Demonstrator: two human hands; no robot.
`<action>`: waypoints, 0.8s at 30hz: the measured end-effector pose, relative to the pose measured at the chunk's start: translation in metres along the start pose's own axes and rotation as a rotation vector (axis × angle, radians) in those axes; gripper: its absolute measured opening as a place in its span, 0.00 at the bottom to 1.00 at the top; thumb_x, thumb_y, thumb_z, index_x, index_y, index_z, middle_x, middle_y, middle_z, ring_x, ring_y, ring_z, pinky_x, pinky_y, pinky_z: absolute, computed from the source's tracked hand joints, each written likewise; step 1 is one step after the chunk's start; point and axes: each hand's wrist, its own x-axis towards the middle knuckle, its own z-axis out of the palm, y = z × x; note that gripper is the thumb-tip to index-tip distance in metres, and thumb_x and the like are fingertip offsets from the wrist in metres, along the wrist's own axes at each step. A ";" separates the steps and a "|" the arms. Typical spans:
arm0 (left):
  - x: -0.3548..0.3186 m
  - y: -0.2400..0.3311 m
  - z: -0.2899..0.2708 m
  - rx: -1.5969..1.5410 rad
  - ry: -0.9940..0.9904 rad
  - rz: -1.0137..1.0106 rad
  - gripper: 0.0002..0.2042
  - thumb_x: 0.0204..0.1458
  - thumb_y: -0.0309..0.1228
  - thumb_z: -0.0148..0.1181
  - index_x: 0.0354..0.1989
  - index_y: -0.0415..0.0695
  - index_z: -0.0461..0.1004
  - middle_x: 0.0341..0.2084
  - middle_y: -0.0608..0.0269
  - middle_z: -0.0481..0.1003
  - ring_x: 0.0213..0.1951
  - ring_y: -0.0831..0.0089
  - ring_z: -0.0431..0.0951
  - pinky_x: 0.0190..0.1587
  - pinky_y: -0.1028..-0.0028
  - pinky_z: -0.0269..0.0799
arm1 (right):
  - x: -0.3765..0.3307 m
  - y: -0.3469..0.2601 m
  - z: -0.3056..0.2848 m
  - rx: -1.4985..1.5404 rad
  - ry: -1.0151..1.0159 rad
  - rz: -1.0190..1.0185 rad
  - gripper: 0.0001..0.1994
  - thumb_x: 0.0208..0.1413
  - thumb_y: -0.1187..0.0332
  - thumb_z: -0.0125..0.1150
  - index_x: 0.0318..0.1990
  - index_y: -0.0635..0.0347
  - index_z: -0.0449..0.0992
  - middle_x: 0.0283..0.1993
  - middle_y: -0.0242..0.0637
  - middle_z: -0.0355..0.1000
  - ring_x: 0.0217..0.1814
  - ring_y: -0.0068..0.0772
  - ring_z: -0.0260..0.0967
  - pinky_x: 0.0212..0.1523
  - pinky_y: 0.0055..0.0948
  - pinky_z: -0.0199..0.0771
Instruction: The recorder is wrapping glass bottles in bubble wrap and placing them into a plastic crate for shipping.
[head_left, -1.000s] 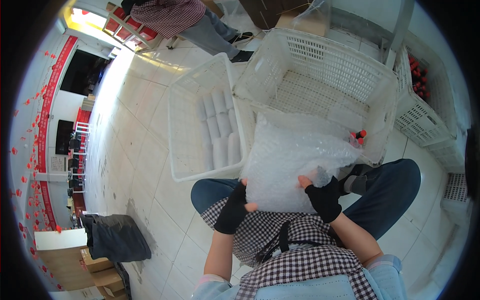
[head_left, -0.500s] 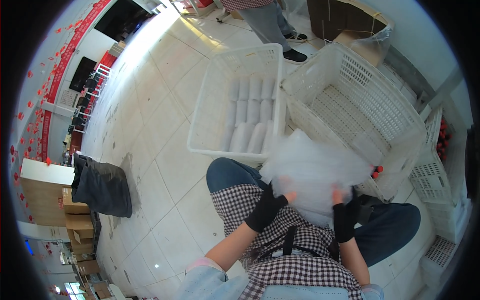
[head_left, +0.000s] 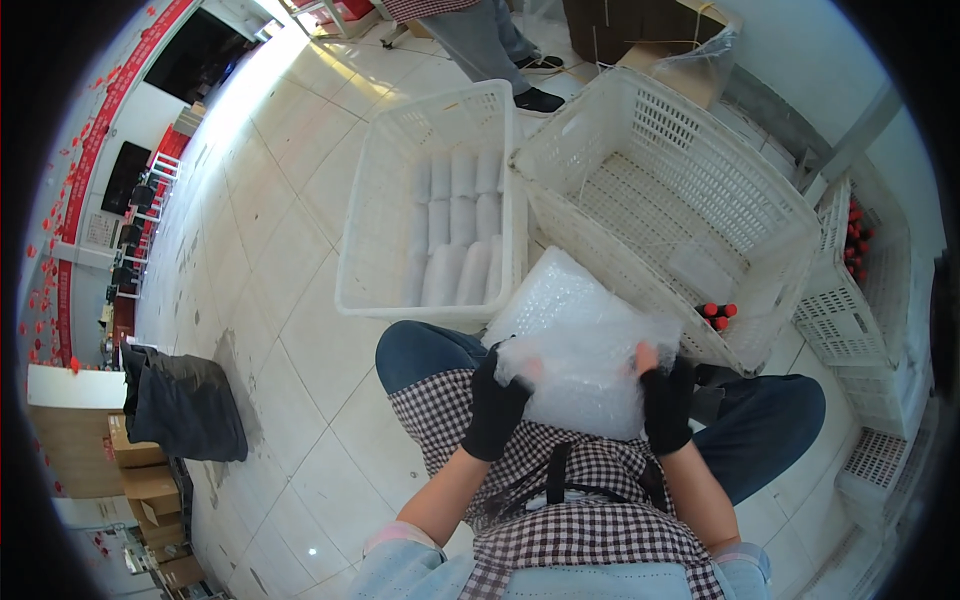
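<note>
Bubble wrap was held just right of the frame's centre, its near layer gripped at the left side by the left hand and at the right side by the right hand. The fingers were partly veiled by the wrap. Both forearms were angled inward from the lower edge, the hands set roughly level, apart.

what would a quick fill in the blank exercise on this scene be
1. The left hand and right hand hold ____ wrap.
2. The fingerless gloves are ____.
3. The crate holding white rolls stands to the ____ of the neighbouring crate.

Missing words: bubble; black; left.
</note>
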 end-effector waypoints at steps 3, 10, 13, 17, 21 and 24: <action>0.003 0.010 0.144 1.350 0.102 0.569 0.07 0.47 0.28 0.55 0.33 0.38 0.69 0.32 0.61 0.71 0.35 0.76 0.70 0.40 0.77 0.65 | 0.010 0.004 -0.013 0.206 0.119 0.188 0.09 0.52 0.64 0.52 0.31 0.61 0.68 0.29 0.31 0.66 0.29 0.20 0.63 0.29 0.21 0.63; 0.005 0.025 0.149 1.593 0.024 0.735 0.07 0.44 0.25 0.56 0.31 0.37 0.68 0.27 0.59 0.71 0.30 0.73 0.71 0.36 0.73 0.66 | -0.021 -0.044 0.009 -0.704 -0.424 -0.935 0.25 0.39 0.61 0.61 0.47 0.58 0.65 0.35 0.45 0.68 0.39 0.44 0.67 0.40 0.37 0.67; 0.002 0.025 0.173 1.625 -0.325 0.856 0.07 0.47 0.29 0.54 0.30 0.37 0.69 0.28 0.60 0.72 0.31 0.71 0.71 0.37 0.71 0.67 | -0.012 -0.026 0.012 -0.759 -0.637 -0.502 0.38 0.32 0.55 0.66 0.53 0.59 0.60 0.41 0.47 0.67 0.49 0.46 0.63 0.49 0.39 0.62; 0.007 0.038 0.167 0.660 -0.248 0.180 0.23 0.53 0.49 0.43 0.43 0.40 0.66 0.41 0.60 0.70 0.45 0.67 0.70 0.49 0.70 0.64 | 0.006 -0.017 0.011 -0.181 -0.942 -0.080 0.48 0.28 0.54 0.70 0.60 0.59 0.51 0.51 0.46 0.62 0.57 0.44 0.56 0.57 0.36 0.53; 0.004 0.023 0.110 -0.085 -0.376 -0.334 0.35 0.49 0.59 0.38 0.56 0.41 0.56 0.50 0.58 0.64 0.51 0.68 0.63 0.55 0.69 0.58 | 0.003 -0.006 0.016 0.287 -1.022 0.101 0.50 0.26 0.60 0.71 0.61 0.62 0.48 0.57 0.44 0.56 0.59 0.39 0.54 0.59 0.34 0.49; -0.016 0.009 0.108 0.109 -0.321 -0.231 0.37 0.44 0.56 0.49 0.58 0.43 0.52 0.52 0.57 0.61 0.51 0.67 0.63 0.55 0.67 0.58 | 0.013 -0.012 0.032 0.500 -0.994 0.275 0.49 0.27 0.64 0.70 0.61 0.62 0.49 0.57 0.44 0.56 0.58 0.40 0.54 0.58 0.35 0.51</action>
